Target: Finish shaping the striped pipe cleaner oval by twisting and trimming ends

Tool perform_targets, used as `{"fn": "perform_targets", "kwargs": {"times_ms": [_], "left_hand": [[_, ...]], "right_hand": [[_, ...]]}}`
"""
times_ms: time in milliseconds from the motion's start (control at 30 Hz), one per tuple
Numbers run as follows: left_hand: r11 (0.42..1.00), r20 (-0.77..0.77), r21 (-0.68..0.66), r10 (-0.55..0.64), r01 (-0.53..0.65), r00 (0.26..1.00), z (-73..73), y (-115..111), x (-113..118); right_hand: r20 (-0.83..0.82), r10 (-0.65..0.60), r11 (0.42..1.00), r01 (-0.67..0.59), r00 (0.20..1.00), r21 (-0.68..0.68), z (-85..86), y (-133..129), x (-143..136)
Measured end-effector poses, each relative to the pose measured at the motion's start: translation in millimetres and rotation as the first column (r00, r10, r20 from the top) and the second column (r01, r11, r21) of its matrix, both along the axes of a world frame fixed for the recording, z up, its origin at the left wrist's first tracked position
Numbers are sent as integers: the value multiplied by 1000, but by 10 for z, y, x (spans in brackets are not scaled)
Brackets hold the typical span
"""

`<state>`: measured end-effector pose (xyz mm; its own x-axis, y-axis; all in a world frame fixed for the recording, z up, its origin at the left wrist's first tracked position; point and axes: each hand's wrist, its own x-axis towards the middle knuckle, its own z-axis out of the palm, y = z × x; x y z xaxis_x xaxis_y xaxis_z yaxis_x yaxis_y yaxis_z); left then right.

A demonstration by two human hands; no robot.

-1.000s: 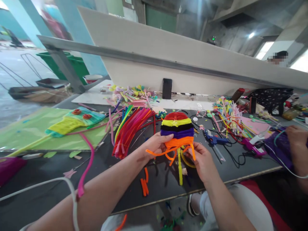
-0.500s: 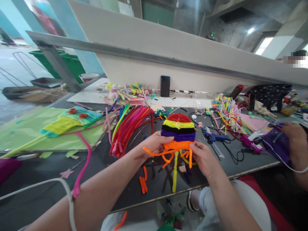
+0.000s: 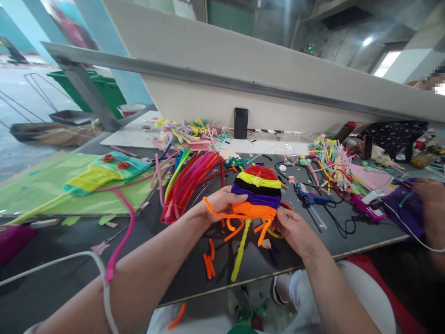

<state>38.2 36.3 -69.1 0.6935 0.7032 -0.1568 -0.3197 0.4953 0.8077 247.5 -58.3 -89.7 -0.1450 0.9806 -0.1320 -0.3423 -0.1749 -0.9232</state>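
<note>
Dark grey, the table (image 3: 55,260) carries everything else, and places here are given from the striped pipe-cleaner weave (image 3: 257,191) held above its near middle. Behind the weave a long pale board (image 3: 243,69) leans across the far edge, with a black phone (image 3: 240,123) propped against it. Far left of the weave lies a green mat (image 3: 41,185) bearing a yellow-and-teal woven piece (image 3: 104,172). Just left of the weave a fanned bundle of pipe cleaners (image 3: 187,183) spreads out; just right of it lies a blue glue gun (image 3: 310,198), and beyond that a co-worker's hand (image 3: 429,195) rests on purple material.

The left hand (image 3: 217,206) pinches the weave's left edge, its grip closed on the orange band and a loose orange pipe cleaner (image 3: 222,214). The right hand (image 3: 295,229) is closed on the lower right edge. A yellow-green stem (image 3: 239,250) hangs below.

To judge by this, the orange row is being worked; it would go best by pulling the loose strand snug against the band while the other hand steadies the weave, so rows stay flat and tight.
</note>
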Motion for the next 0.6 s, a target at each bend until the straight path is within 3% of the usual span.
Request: {"fn": "perform_targets", "kwargs": {"times_ms": [200, 400, 600], "left_hand": [[1000, -21, -10, -30, 29, 999, 19, -9, -13], [999, -10, 1, -32, 32, 999, 34, -38, 0], [998, -12, 8, -66, 66, 998, 26, -45, 17]], "right_hand": [[135, 78, 996, -82, 988, 19, 12, -32, 54], [-7, 202, 979, -202, 979, 10, 104, -69, 16], [16, 30, 1000, -30, 999, 0, -3, -30, 7]]}}
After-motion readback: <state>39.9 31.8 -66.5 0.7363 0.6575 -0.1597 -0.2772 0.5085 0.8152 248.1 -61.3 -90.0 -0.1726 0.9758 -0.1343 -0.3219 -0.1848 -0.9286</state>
